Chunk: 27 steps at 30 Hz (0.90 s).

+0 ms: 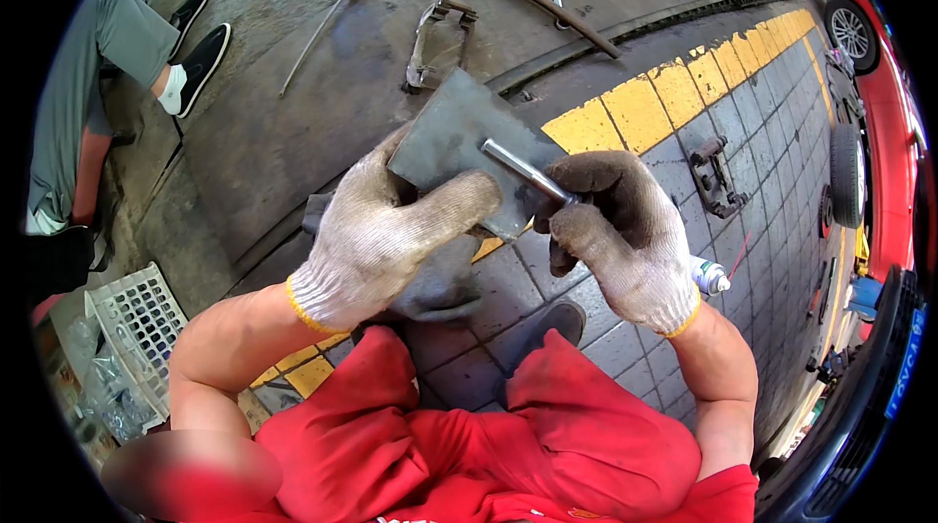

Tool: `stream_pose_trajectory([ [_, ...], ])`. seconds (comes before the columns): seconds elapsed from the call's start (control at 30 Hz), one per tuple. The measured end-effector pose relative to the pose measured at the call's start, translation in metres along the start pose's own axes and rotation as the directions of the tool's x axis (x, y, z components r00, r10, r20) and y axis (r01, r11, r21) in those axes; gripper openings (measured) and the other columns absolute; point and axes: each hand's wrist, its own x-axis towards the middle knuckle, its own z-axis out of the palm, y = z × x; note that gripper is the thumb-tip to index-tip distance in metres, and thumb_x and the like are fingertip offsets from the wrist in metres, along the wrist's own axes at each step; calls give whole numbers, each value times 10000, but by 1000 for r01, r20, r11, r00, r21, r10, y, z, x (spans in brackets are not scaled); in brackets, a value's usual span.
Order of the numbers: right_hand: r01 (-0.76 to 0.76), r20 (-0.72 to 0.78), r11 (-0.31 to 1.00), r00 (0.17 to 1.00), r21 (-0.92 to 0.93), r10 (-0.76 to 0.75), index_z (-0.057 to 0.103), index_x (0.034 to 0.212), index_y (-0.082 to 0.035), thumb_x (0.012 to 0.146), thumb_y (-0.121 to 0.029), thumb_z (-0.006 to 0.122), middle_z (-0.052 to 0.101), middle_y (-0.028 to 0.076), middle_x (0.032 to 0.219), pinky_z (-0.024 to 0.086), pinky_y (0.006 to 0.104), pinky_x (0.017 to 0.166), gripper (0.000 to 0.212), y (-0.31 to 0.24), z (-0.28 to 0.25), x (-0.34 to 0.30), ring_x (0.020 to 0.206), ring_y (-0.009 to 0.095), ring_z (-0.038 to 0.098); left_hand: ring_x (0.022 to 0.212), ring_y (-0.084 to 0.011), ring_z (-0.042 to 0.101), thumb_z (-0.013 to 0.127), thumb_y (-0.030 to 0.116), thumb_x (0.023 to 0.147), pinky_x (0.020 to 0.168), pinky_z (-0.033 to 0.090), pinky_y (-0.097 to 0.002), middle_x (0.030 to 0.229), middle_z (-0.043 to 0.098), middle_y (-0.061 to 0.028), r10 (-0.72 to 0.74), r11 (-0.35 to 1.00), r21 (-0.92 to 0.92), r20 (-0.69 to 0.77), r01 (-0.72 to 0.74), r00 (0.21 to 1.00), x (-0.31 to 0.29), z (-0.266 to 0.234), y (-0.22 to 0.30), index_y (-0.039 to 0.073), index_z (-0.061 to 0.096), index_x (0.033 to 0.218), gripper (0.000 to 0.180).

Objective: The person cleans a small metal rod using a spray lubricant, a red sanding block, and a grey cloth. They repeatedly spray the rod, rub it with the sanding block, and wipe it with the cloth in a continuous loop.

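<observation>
Both of my hands wear white knit gloves with dirty fingers and yellow cuffs. My left hand (pixel 386 220) grips a dark grey, roughly square sheet (pixel 459 117) that looks like sandpaper, with the thumb pressed on its face. In my right hand (pixel 620 230) is a shiny metal pin (pixel 523 168), pinched at its lower end between the fingers and thumb. The pin lies slanted over the sheet, its free end pointing up and left. That lower end is hidden in the glove. A grey cloth-like item (pixel 435 283) shows below my left hand, partly covered.
On the floor ahead lie a screwdriver (pixel 332 20), a hammer (pixel 532 0) and a metal bracket (pixel 422 46). A second bracket (pixel 718 178) and a spray can (pixel 709 275) are at right. A white perforated basket (pixel 142 327) stands left, below a seated person's leg (pixel 127 24). Cars stand at right.
</observation>
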Motion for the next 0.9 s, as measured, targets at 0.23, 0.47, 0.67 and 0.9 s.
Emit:
stream_pose_trajectory([
  [0.23,309,60,883,950,-353,-308,705,1289,-38,944,-99,823,755,119,1046,590,358,779,370,11,-3,5,883,212,742,1067,-162,705,757,126,1023,945,594,-354,1231,735,-78,-29,997,-70,-7,29,1000,-1,0,0,12,619,1398,415],
  [0.47,510,127,656,833,-557,-539,749,1283,-70,890,-116,850,751,176,1100,597,426,822,408,15,-9,13,985,360,750,1287,-229,646,783,84,947,1088,523,-440,1357,693,-89,9,977,-210,186,31,983,2,-13,-10,26,530,1512,622],
  [0.67,533,144,647,819,-546,-555,749,1278,-59,886,-72,832,734,187,1109,594,430,822,400,13,-3,11,1007,374,733,1222,-223,671,804,92,943,1042,540,-413,1356,692,-88,-103,991,-78,97,110,990,1,-19,-5,29,546,1494,612],
  [0.9,648,253,421,689,-634,-679,735,1290,-56,838,-33,816,698,173,1026,577,449,755,460,17,-2,15,922,369,711,1172,-225,704,784,110,984,998,574,-397,1320,711,-100,-111,991,-65,80,116,991,2,-10,2,7,593,1434,500],
])
